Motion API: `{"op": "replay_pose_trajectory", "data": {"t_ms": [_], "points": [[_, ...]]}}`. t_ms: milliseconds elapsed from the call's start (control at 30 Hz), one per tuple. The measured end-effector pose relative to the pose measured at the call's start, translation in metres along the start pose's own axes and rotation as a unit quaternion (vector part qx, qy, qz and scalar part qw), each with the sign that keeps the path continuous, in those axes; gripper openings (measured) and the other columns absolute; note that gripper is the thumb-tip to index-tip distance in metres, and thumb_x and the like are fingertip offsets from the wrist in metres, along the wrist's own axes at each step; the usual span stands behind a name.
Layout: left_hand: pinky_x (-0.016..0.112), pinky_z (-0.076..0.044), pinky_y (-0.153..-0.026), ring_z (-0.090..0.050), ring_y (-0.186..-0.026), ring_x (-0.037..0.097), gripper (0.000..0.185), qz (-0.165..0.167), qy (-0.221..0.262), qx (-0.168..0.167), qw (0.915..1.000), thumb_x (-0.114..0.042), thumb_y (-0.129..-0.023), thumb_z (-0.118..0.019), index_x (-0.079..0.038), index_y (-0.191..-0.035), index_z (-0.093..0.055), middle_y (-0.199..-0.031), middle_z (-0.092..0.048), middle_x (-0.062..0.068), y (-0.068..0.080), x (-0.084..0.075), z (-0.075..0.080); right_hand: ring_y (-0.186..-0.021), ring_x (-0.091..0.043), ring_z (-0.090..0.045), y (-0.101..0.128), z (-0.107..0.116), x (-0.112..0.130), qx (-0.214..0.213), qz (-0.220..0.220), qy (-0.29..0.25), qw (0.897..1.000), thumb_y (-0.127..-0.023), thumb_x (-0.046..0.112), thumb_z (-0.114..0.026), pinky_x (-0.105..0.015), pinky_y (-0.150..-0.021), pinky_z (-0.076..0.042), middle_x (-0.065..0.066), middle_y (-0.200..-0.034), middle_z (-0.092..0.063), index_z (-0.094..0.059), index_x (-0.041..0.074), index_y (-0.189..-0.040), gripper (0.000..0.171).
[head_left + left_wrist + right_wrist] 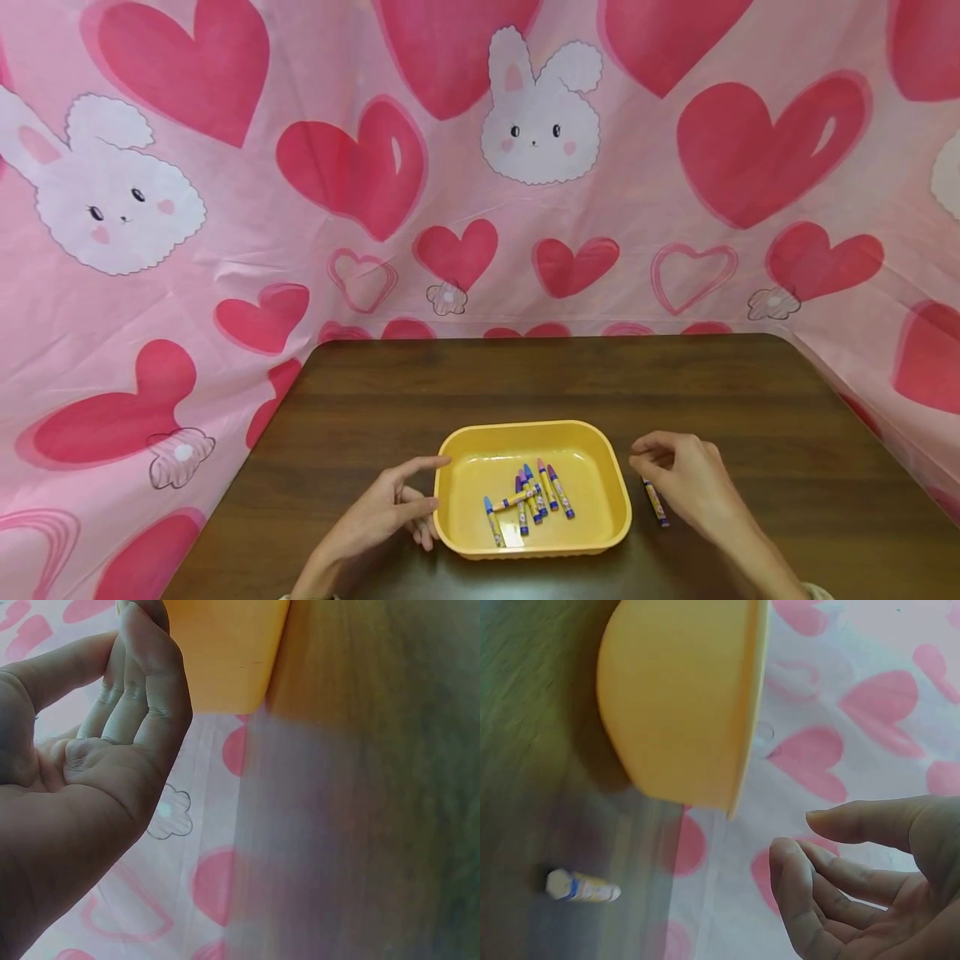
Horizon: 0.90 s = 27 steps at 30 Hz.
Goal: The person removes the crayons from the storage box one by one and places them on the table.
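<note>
A yellow plastic tray [461,542] stands on the table with several crayons [565,492] lying in it. At the tray's left side is my left hand [390,504], its fingertips at the rim and its fingers loosely bent. A single crayon [656,502] with a yellow and blue wrapper lies on the table right of the tray. Over that crayon hovers my right hand [693,479], which hides its far end in the head view. The right wrist view shows a gap between this hand and the crayon [585,887], with nothing between thumb and fingers.
The dark wooden table [540,379] reaches back to a pink cloth [465,200] printed with hearts and rabbits. This cloth hangs behind the table and along both sides.
</note>
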State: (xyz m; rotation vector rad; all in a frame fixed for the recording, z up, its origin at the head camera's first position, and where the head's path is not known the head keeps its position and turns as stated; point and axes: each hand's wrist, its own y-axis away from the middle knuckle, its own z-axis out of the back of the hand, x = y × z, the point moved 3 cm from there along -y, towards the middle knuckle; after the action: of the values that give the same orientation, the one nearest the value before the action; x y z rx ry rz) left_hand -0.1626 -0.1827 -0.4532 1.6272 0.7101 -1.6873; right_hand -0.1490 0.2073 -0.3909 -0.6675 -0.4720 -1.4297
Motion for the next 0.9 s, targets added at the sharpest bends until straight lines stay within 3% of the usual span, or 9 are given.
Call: {"op": "replay_pose_trajectory", "data": {"t_ms": [233,400,533,667,900], "points": [[0.056,-0.058,-0.063,-0.070,-0.062,0.020,0.056,-0.011,0.007,0.006,0.9999,-0.002,-0.100,-0.055,0.006,-0.150,-0.030,-0.077,-0.070,0.026,0.001,0.000,-0.001,-0.072,-0.008,-0.064,-0.005,-0.013,0.018,0.003,0.050,-0.012,0.999,-0.086,0.006,-0.073,-0.023,-0.064,-0.055,0.006,-0.079,-0.069,-0.075,0.006,-0.095,0.009],[0.058,-0.057,-0.063,-0.070,-0.061,0.019,0.056,-0.010,0.003,0.005,0.9999,-0.002,-0.101,-0.054,0.005,-0.151,-0.030,-0.076,-0.071,0.023,0.000,0.001,0.000,-0.069,-0.001,-0.061,-0.009,-0.032,0.033,-0.003,0.132,-0.020,0.991,-0.083,0.003,-0.078,-0.021,-0.062,-0.054,0.011,-0.077,-0.069,-0.076,0.009,-0.089,0.009],[0.055,-0.058,-0.063,-0.070,-0.061,0.019,0.056,-0.007,0.002,0.002,1.0000,-0.002,-0.101,-0.054,0.005,-0.151,-0.030,-0.075,-0.071,0.021,-0.001,0.002,0.000,-0.070,0.001,-0.059,-0.012,-0.048,0.044,0.003,0.202,-0.025,0.979,-0.082,0.003,-0.079,-0.023,-0.060,-0.054,0.012,-0.078,-0.068,-0.076,0.013,-0.085,0.011],[0.057,-0.057,-0.063,-0.070,-0.061,0.019,0.056,-0.006,-0.002,0.001,1.0000,-0.003,-0.101,-0.054,0.004,-0.151,-0.031,-0.076,-0.071,0.022,-0.001,0.002,0.000,-0.073,0.000,-0.059,-0.016,-0.064,0.052,0.032,0.247,-0.028,0.968,-0.083,0.003,-0.078,-0.027,-0.064,-0.056,0.012,-0.080,-0.069,-0.076,0.012,-0.087,0.009],[0.056,-0.058,-0.064,-0.070,-0.062,0.020,0.056,0.004,-0.008,-0.004,1.0000,-0.003,-0.100,-0.055,0.003,-0.151,-0.032,-0.076,-0.071,0.023,0.000,0.001,0.000,-0.077,-0.005,-0.061,-0.025,-0.092,0.055,0.124,0.257,-0.094,0.954,-0.084,0.001,-0.076,-0.030,-0.068,-0.057,0.001,-0.083,-0.073,-0.076,0.007,-0.089,0.008]]}}
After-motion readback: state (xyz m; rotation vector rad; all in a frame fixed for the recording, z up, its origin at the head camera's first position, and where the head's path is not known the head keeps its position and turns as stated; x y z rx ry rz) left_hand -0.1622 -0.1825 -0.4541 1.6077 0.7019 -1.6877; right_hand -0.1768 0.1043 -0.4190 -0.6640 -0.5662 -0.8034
